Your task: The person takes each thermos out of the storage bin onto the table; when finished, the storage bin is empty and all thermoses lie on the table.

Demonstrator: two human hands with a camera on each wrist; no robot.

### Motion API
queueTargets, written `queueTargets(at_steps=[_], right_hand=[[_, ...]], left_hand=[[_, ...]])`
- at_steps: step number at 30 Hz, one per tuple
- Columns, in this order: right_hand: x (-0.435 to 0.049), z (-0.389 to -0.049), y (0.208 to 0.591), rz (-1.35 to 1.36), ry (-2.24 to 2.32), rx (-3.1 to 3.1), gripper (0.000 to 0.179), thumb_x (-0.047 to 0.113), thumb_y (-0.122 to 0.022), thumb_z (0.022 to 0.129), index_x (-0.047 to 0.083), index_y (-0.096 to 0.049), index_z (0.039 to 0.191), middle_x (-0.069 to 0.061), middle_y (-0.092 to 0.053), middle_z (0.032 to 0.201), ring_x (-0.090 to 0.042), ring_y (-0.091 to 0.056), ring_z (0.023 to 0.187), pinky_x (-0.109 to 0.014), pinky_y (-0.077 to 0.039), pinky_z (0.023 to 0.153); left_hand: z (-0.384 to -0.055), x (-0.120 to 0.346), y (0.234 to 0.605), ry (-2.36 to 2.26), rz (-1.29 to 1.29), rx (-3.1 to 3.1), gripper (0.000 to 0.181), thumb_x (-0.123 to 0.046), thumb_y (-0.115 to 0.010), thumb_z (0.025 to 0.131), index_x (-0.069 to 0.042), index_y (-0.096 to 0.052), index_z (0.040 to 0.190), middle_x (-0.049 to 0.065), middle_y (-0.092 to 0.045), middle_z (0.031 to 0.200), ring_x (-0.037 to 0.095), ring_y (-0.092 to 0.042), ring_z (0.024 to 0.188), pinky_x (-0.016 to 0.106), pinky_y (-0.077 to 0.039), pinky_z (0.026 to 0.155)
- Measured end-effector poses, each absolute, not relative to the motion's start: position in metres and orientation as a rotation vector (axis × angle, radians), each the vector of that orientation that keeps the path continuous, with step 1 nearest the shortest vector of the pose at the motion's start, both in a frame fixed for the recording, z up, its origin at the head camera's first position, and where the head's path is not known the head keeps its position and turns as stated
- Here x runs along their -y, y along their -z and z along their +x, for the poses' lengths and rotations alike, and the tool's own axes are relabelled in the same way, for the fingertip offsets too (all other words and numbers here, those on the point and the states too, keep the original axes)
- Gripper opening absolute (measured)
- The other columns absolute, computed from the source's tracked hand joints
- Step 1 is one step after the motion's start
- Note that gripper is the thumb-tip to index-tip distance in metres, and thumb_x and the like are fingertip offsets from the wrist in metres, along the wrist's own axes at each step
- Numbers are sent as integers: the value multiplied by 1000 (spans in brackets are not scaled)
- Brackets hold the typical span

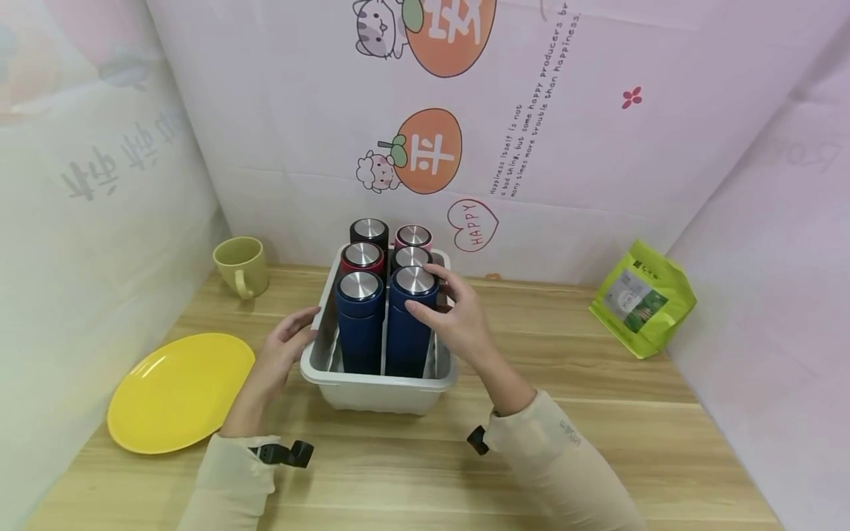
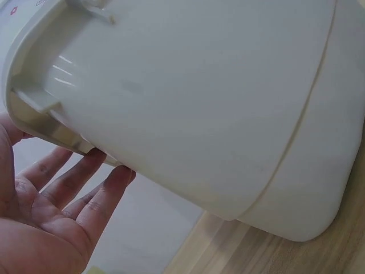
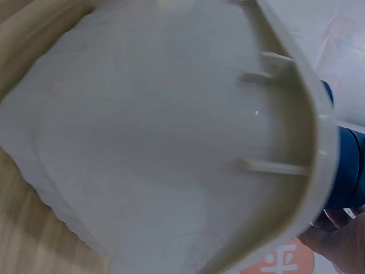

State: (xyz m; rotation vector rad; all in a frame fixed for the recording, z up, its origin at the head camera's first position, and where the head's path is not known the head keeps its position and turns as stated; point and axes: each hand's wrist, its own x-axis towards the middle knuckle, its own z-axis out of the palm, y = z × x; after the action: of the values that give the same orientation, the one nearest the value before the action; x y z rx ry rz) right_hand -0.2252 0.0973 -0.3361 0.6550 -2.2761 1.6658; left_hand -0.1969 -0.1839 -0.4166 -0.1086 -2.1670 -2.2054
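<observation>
A pale grey plastic bin (image 1: 378,398) holds several metal-topped thermos bottles in two columns, parted down the middle. Thumb and fingers of my right hand (image 1: 458,313) grip the top of the front right dark blue thermos (image 1: 406,332), which stands upright in the bin. Beside it stands another dark blue thermos (image 1: 361,332). Behind these are a red-topped thermos (image 1: 362,256), a black thermos (image 1: 369,230), a pink-topped thermos (image 1: 414,236) and a dark one. On the left side, my left hand (image 1: 282,354) touches the bin's rim; its extended fingers (image 2: 100,214) meet the rim's underside.
A yellow plate (image 1: 179,391) lies left of my left forearm, with a yellow-green mug (image 1: 240,262) farther back. At the right rear leans a bright green pouch (image 1: 643,299). Printed white sheets (image 1: 564,147) wall the wooden table (image 1: 598,435) at the back and sides.
</observation>
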Motion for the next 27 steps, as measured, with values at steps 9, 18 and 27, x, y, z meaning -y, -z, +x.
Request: queueTargets(at_steps=[9, 18, 27], right_hand=[[-113, -224, 297, 699, -1691, 2194, 53, 7, -75, 84, 1, -55, 133, -14, -57, 127, -30, -59, 106, -47, -52, 84], [-135, -219, 246, 680, -1771, 2121, 54, 9, -73, 84, 2, -55, 134, -7, -55, 131, -26, -57, 108, -32, -53, 80], [-161, -218, 209, 622, -1866, 1987, 51, 6, -68, 88, -1, -51, 136, -10, -53, 127, -25, -57, 104, -29, -52, 85]], left_hand=[[-198, 184, 416, 2252, -124, 2149, 47, -4, -48, 100, 7, -37, 144, 23, -37, 147, 21, -46, 121, 20, -47, 87], [-197, 183, 417, 2272, -144, 2109, 47, -2, -49, 99, 10, -37, 142, 27, -37, 146, 5, -54, 107, 22, -50, 85], [-197, 183, 417, 2276, -145, 2106, 47, -2, -48, 99, 11, -35, 143, 27, -35, 146, 3, -54, 106, 22, -50, 84]])
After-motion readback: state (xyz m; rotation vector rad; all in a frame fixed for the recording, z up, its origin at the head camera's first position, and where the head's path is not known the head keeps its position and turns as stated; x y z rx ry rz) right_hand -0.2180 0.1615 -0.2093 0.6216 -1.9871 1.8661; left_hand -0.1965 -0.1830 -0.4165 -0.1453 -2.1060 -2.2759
